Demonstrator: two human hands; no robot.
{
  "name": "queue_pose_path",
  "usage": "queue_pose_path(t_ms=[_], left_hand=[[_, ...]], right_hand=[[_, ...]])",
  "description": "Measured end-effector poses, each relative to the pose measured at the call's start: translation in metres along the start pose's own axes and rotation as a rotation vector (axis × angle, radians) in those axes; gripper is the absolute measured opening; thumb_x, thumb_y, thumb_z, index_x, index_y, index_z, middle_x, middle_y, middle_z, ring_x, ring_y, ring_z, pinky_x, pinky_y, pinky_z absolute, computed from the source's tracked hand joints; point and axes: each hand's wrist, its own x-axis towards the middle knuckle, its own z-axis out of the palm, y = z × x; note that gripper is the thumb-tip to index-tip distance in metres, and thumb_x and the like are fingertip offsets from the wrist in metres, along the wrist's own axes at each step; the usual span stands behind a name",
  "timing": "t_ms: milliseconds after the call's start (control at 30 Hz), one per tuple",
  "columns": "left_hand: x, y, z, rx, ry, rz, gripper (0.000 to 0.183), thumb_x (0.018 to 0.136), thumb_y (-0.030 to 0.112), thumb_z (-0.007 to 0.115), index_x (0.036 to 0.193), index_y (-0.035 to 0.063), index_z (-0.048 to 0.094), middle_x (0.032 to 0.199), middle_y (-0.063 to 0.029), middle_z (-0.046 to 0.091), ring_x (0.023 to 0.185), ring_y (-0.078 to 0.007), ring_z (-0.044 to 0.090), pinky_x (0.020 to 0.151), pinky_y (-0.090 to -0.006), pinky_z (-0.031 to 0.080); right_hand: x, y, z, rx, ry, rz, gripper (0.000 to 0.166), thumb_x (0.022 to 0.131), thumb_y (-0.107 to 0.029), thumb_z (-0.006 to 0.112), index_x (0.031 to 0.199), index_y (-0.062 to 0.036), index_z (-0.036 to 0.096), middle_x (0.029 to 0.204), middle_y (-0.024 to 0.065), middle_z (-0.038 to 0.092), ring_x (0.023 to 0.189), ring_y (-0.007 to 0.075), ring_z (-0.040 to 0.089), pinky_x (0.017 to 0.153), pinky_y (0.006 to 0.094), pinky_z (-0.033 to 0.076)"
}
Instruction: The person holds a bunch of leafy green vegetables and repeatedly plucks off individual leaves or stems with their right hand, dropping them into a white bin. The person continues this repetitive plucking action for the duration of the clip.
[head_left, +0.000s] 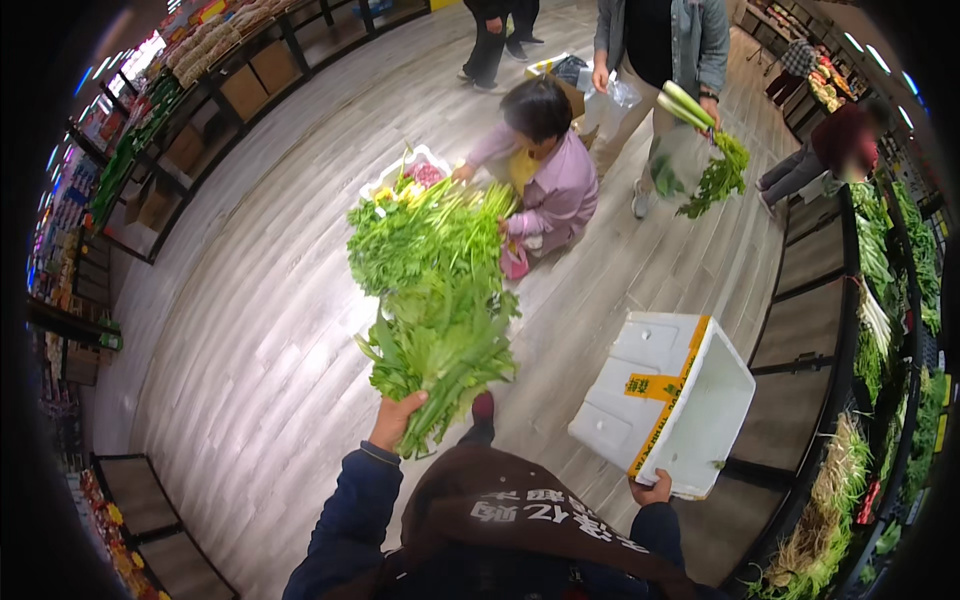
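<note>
My left hand (396, 421) is closed around a bunch of leafy greens (442, 360) with long leaves, held out in front of me. Beyond it lies a broad heap of celery-like greens (420, 240) on the floor; the held bunch overlaps its near edge, so where they part is hard to tell. My right hand (651, 489) grips the lower rim of a white foam box (607, 390) at my right. The box is tilted on its side, its open mouth facing right, with orange printed tape along it and a small green scrap near the rim.
A person in pink (559, 184) crouches at the heap, touching the stalks, beside a white basket (367, 187). Another person (705, 45) stands holding celery (694, 112) and a plastic bag. Vegetable shelves (817, 315) run along the right; produce racks (247, 97) line the left.
</note>
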Motion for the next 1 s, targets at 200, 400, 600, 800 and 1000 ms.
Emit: queue_pose_path(t_ms=[200, 400, 600, 800, 1000], left_hand=[[0.073, 0.024, 0.025, 0.096, -0.223, 0.115, 0.047, 0.081, 0.009, 0.063, 0.123, -0.0018, 0.046, 0.108, -0.0102, 0.06, 0.092, -0.0182, 0.06, 0.08, -0.0319, 0.05], [0.106, 0.038, 0.045, 0.034, -0.31, -0.012, 0.032, 0.081, 0.014, 0.067, 0.105, -0.0054, 0.059, 0.092, -0.0061, 0.065, 0.076, -0.0116, 0.06, 0.067, -0.0264, 0.049], [0.108, 0.051, 0.046, 0.141, -0.363, -0.001, 0.046, 0.082, 0.011, 0.065, 0.123, -0.0002, 0.048, 0.111, -0.0057, 0.059, 0.097, -0.0139, 0.054, 0.084, -0.029, 0.044], [0.091, 0.046, 0.054, -0.036, -0.235, -0.008, 0.045, 0.08, 0.009, 0.066, 0.121, 0.0008, 0.049, 0.114, -0.0041, 0.057, 0.1, -0.0138, 0.052, 0.087, -0.029, 0.042], [0.091, 0.037, 0.057, -0.036, -0.186, -0.022, 0.046, 0.08, 0.01, 0.066, 0.122, 0.0008, 0.049, 0.113, -0.004, 0.057, 0.099, -0.0128, 0.052, 0.087, -0.0288, 0.042]], right_hand=[[0.003, 0.031, 0.05, 0.099, -0.102, -0.054, 0.05, 0.073, -0.021, 0.047, 0.121, -0.0071, 0.048, 0.12, 0.0144, 0.053, 0.11, 0.0356, 0.05, 0.092, 0.055, 0.039], [0.0, 0.032, 0.086, 0.125, -0.024, -0.039, 0.05, 0.079, -0.023, 0.042, 0.126, -0.0067, 0.044, 0.126, 0.0153, 0.049, 0.113, 0.038, 0.047, 0.095, 0.0571, 0.037], [0.027, 0.016, 0.094, -0.111, 0.128, -0.002, 0.047, 0.077, -0.024, 0.043, 0.12, -0.0089, 0.05, 0.12, 0.0132, 0.055, 0.108, 0.0366, 0.052, 0.092, 0.056, 0.04], [0.041, -0.002, 0.12, -0.335, 0.149, 0.019, 0.049, 0.079, -0.028, 0.042, 0.123, -0.0085, 0.047, 0.12, 0.0149, 0.055, 0.109, 0.0383, 0.051, 0.093, 0.0584, 0.037], [0.048, -0.006, 0.146, -0.531, 0.133, -0.012, 0.046, 0.084, -0.024, 0.035, 0.125, -0.008, 0.045, 0.117, 0.0155, 0.056, 0.107, 0.0392, 0.052, 0.087, 0.0588, 0.04]])
